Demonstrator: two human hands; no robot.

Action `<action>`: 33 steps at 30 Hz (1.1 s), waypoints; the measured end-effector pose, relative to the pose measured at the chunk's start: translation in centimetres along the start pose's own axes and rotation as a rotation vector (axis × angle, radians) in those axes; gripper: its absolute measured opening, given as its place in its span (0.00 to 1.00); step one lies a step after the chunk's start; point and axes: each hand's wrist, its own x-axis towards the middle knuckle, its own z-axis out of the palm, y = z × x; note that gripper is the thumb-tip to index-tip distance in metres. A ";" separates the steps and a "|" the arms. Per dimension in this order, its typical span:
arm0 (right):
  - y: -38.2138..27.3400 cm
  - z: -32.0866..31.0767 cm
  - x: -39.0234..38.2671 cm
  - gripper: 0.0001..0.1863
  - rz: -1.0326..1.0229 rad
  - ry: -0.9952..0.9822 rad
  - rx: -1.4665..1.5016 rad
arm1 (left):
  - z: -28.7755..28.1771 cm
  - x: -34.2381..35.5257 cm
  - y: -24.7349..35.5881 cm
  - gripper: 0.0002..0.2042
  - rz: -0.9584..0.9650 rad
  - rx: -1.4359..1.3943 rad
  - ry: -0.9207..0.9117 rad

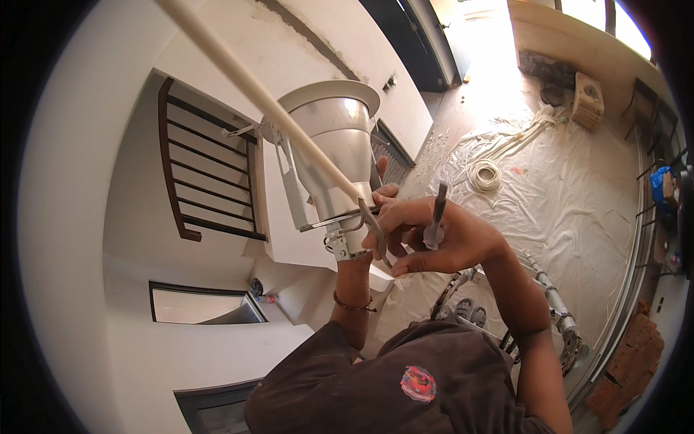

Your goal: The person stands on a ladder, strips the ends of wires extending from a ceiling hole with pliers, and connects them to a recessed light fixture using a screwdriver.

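A silver, bucket-shaped metal light fixture [329,137] with a flared rim hangs tilted in front of me. My left hand [385,189] is behind its narrow end, fingers curled against it and mostly hidden by the metal. A long cream cable [275,108] slants in from the upper left and ends by the fixture's base in a grey, curved piece [375,230]. The fingertips of my right hand [441,235] are closed on that grey piece. A screwdriver [437,217] with a clear handle is also tucked in this hand, its dark shaft pointing up. A small metal bracket [336,242] sits at the fixture's base.
Far below, plastic sheeting [578,195] covers the floor, with a coil of white cable [483,175] on it. A metal ladder [553,296] stands under me. To the left are a barred railing [206,163] and white walls. A cardboard box [587,101] lies at the far right.
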 end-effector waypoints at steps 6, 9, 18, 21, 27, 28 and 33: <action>0.4 1.0 -0.3 0.18 -0.156 0.075 -0.219 | -0.7 0.4 -0.7 0.37 -0.071 -0.116 -0.062; 1.4 2.0 -0.6 0.17 -0.198 0.237 -0.372 | -0.5 0.6 -1.2 0.34 -0.041 -0.094 -0.007; 0.9 2.7 -1.5 0.14 -0.123 0.266 -0.345 | 1.5 0.8 -2.6 0.21 -0.022 -0.177 0.208; 0.4 2.1 -1.5 0.14 -0.159 0.156 -0.248 | 3.1 0.5 -4.5 0.20 0.049 -0.206 0.247; 0.1 1.6 -1.4 0.12 -0.111 0.108 -0.120 | 2.8 0.6 -4.3 0.19 -0.104 -0.209 0.153; 0.2 1.6 -1.3 0.12 -0.139 0.113 -0.109 | 2.9 0.8 -4.5 0.19 -0.117 -0.213 0.147; -0.2 2.1 -0.4 0.10 -0.119 0.117 -0.140 | 2.9 0.2 -4.9 0.21 0.088 -0.062 0.280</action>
